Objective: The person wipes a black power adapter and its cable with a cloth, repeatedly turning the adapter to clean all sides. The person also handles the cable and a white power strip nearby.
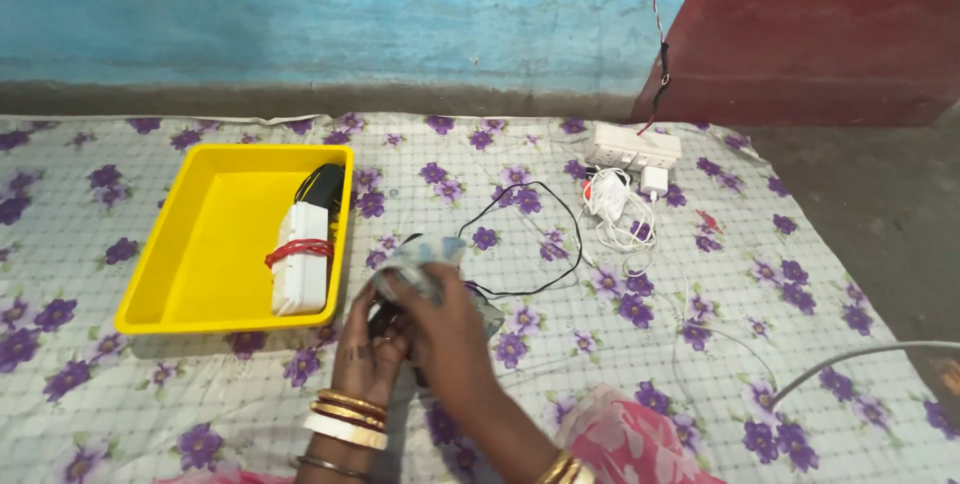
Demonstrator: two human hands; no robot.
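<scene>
Two bare hands, left [372,349] and right [447,329], below the yellow tray [180,244]. On the left wrist, nearest the tray: two thin gold bangles [349,409], one broad cream bangle [345,431], then a slim dark metal one [330,466] lower down. On the right wrist, farther from the tray: gold bangles [562,468]. Beside these, a fold of pink patterned cloth [640,444].

One yellow tray [180,274], two power strips [632,146].
</scene>
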